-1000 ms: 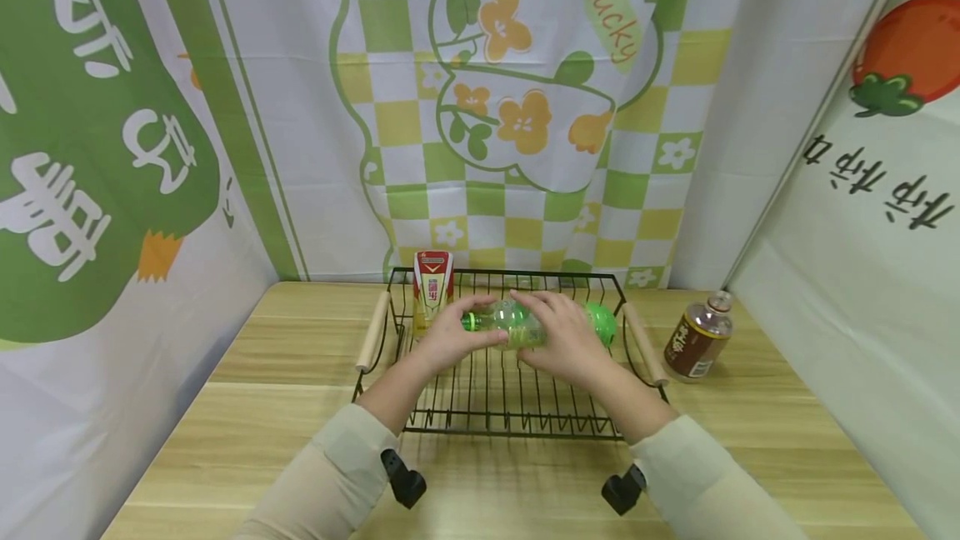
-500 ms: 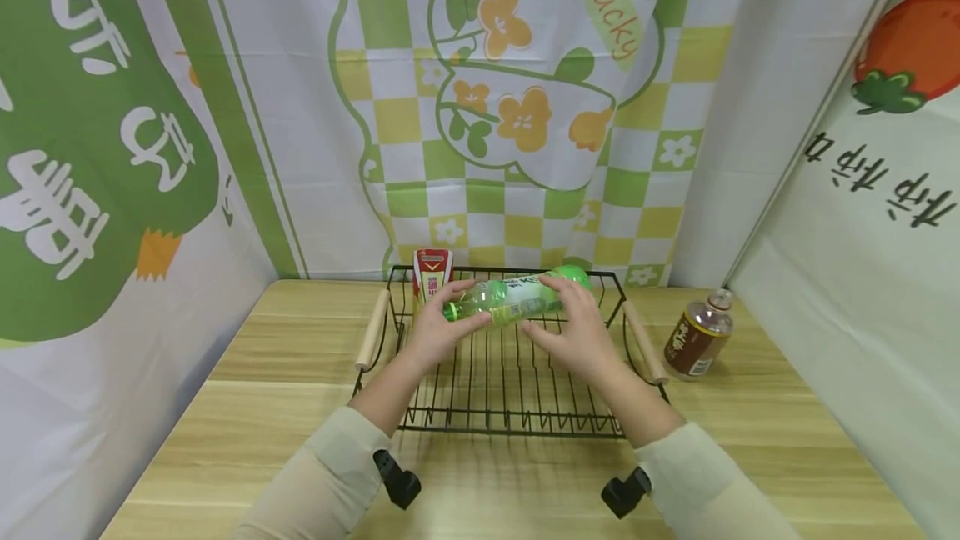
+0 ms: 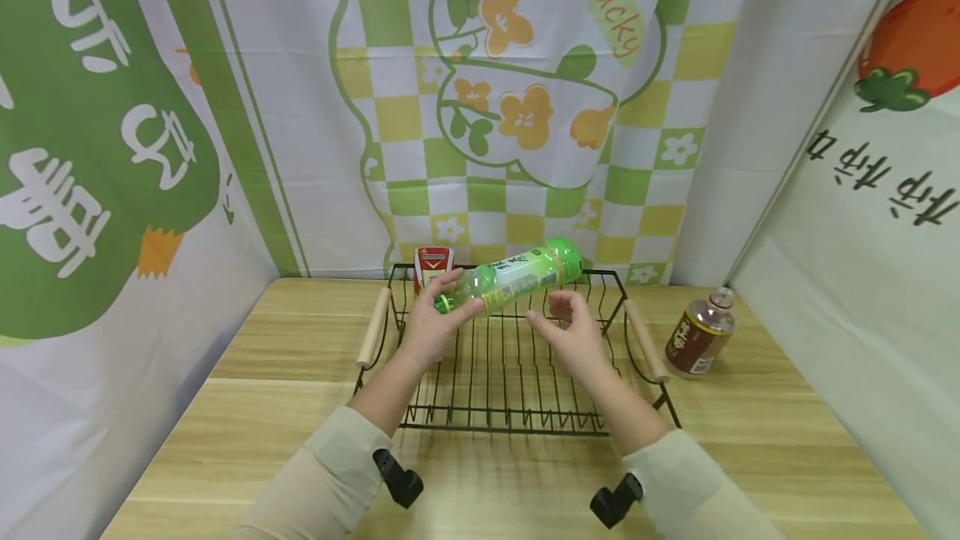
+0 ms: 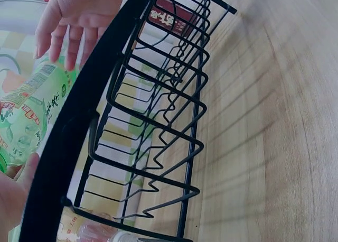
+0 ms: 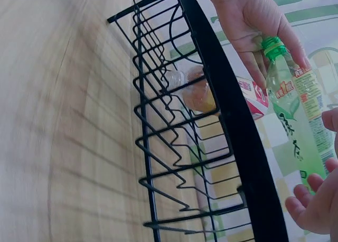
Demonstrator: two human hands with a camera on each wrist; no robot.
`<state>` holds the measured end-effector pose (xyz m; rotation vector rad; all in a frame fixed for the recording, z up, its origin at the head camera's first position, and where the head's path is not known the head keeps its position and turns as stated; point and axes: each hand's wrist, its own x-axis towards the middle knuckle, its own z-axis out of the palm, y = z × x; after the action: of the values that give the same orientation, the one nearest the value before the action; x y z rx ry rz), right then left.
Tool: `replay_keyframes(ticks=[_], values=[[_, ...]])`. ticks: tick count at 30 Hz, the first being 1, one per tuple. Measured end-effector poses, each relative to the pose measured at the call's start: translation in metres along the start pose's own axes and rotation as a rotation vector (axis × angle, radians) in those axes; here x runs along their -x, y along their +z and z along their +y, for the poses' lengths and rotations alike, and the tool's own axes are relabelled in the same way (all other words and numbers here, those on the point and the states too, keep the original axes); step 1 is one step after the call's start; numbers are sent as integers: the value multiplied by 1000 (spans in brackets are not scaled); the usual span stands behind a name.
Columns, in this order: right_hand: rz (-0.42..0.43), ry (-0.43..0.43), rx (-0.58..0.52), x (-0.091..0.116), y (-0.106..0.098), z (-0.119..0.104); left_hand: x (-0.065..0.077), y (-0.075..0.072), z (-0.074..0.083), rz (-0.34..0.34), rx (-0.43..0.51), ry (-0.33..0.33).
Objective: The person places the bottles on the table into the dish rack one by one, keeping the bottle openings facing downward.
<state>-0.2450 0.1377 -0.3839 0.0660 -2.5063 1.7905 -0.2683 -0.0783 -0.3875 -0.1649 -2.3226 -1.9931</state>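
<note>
My left hand (image 3: 431, 319) grips a clear green plastic bottle (image 3: 517, 275) near its neck, above the rear of the black wire rack (image 3: 517, 422). The bottle slants, its green base up and to the right, its neck at the left. In the right wrist view its green threaded neck (image 5: 273, 46) lies by the left hand's fingers. My right hand (image 3: 577, 340) is just below and right of the bottle, apart from it, with fingers loosely bent and nothing in them. Behind the left hand stands a red-and-white drink carton (image 3: 433, 262), partly hidden.
A clear bottle with a brown label (image 3: 701, 333) stands on the wooden table (image 3: 757, 440) right of the rack. Wooden handles (image 3: 645, 342) flank the rack. Another bottle with amber contents (image 5: 198, 89) shows through the wires. Printed cloth (image 3: 517, 215) hangs behind.
My right hand has let go of the green bottle and drawn back from it. The bottle has tilted, its base rising toward the back; my left hand has shifted slightly left with it.
</note>
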Motion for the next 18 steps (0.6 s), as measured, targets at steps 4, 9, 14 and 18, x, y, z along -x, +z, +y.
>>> replay_keyframes(ticks=[4,9,14,18], values=[[-43,57,-35,0,5,0,2,2,2,8,-10,12],[-64,51,-98,1,10,-3,5,4,5,7,-29,11],[-54,58,-141,2,12,-7,6,5,5,-5,-68,-2],[-52,52,-151,2,12,-8,5,6,3,-28,-79,-4]])
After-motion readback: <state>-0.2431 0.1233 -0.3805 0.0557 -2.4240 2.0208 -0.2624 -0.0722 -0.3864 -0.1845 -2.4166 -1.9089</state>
